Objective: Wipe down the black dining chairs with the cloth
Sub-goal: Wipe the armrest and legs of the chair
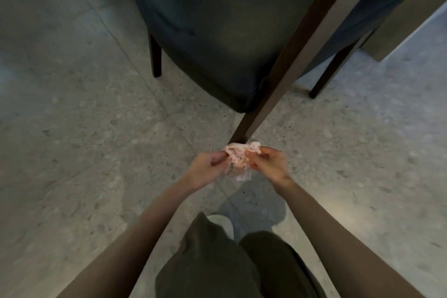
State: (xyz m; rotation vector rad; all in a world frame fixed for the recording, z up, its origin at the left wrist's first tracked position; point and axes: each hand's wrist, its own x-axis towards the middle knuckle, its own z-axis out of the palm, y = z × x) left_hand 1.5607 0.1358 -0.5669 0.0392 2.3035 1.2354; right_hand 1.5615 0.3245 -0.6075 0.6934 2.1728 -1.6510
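Cloth (238, 159), pink with small dark specks and crumpled into a loose bunch, is hanging between the two hands just above the floor, right at the foot of a long brown wooden leg (290, 63); its upper edge is lying against or just in front of that foot, and whether the two are touching is too blurred to tell. The left hand (205, 167) is pinching the cloth's left edge with curled fingers, and the right hand (268, 164) is gripping its right side the same way, thumb on top, so both hands are closing on the fabric while a lower flap is drooping between them. The wooden leg is slanting up from the cloth toward the upper right corner, crossing in front of the black chair (217, 31). That chair, padded and rounded, is standing just behind the leg, with its dark chair legs (156, 55) resting on the floor at left and right. Both bare forearms are reaching forward from the bottom corners of the view. Below them the person's dark olive trousers (217, 261) are showing, and a pale shoe (221, 221) is peeking out beside the knee. The speckled grey tiled floor (72, 128) is spreading around everything, and a pale block (406, 26) is standing at the upper right behind the chair.
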